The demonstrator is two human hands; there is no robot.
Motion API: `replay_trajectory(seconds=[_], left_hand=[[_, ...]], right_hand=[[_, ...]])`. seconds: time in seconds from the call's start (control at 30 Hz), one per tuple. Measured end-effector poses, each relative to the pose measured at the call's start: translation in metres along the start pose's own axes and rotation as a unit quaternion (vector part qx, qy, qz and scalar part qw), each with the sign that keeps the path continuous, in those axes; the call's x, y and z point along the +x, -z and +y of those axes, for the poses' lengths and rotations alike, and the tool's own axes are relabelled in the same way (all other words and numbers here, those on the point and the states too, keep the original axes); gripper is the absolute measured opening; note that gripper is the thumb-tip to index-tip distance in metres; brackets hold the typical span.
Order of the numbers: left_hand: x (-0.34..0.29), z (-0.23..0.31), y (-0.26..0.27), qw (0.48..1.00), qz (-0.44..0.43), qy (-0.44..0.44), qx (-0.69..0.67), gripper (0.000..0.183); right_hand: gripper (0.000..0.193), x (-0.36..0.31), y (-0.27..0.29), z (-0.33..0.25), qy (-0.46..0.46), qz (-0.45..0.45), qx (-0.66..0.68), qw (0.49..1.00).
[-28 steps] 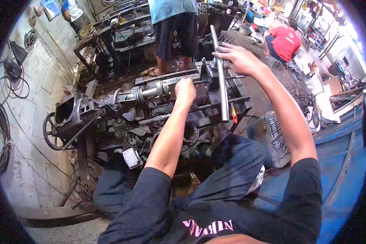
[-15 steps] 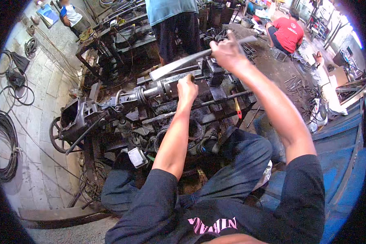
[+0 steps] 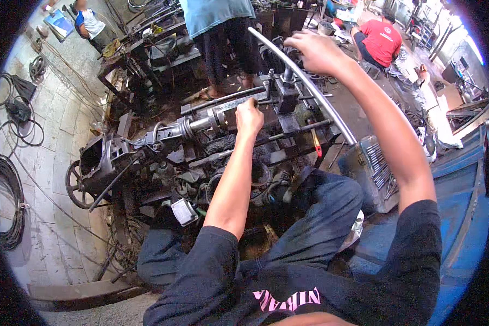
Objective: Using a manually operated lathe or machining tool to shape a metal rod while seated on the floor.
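I sit over a greasy dark machine [image 3: 163, 146] with a horizontal steel shaft [image 3: 201, 124] and a handwheel [image 3: 79, 182] at its left end. My left hand [image 3: 249, 115] is closed in a fist around a handle on the machine's middle, next to the shaft. My right hand [image 3: 312, 51] grips a long shiny metal bar [image 3: 309, 89] near its upper part. The bar slants from upper left down to the right, toward a box of metal pieces [image 3: 376, 171].
A person in a blue shirt and dark trousers [image 3: 223, 27] stands just behind the machine. Another in a red shirt [image 3: 381, 41] crouches at the upper right. Coiled cables [image 3: 5, 201] lie on the tiled floor at left. A blue surface [image 3: 456, 201] runs along my right.
My right hand has swung the long bar: it stood nearly vertical, then tilted leftward, and now slants down to the right. My left hand has stayed on the machine.
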State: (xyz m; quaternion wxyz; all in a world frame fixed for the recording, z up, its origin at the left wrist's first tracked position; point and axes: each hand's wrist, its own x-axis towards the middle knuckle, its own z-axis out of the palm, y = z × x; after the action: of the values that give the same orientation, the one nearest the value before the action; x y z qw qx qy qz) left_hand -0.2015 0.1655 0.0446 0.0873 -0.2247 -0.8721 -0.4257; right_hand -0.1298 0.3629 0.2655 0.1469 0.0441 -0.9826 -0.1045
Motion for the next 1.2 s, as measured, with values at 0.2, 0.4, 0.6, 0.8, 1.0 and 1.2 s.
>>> replay_trajectory(seconds=[0.2, 0.4, 0.6, 0.8, 1.0, 1.2], left_hand=[[-0.001, 0.014, -0.009, 0.998, -0.049, 0.025, 0.043, 0.028], [-0.004, 0.01, -0.003, 0.997, -0.062, 0.027, 0.042, 0.031], [-0.006, 0.016, -0.006, 0.996, -0.066, 0.018, 0.062, 0.035], [-0.008, 0.02, -0.009, 0.997, -0.064, 0.017, 0.032, 0.036], [0.001, 0.015, -0.003, 0.992, -0.075, 0.056, 0.086, 0.03], [-0.008, 0.019, -0.005, 0.986, -0.085, 0.059, 0.129, 0.036]], right_hand=[[0.072, -0.025, -0.031, 0.029, 0.099, -0.034, -0.071, 0.992], [0.072, -0.019, -0.037, 0.019, 0.197, 0.044, -0.024, 0.979], [0.036, -0.01, -0.046, 0.011, 0.342, -0.001, -0.025, 0.939], [0.015, -0.01, -0.072, 0.011, 0.303, 0.098, 0.085, 0.944], [0.016, -0.008, -0.07, -0.014, 0.224, 0.083, 0.082, 0.968], [0.039, -0.038, -0.05, -0.027, 0.077, 0.065, 0.096, 0.99]])
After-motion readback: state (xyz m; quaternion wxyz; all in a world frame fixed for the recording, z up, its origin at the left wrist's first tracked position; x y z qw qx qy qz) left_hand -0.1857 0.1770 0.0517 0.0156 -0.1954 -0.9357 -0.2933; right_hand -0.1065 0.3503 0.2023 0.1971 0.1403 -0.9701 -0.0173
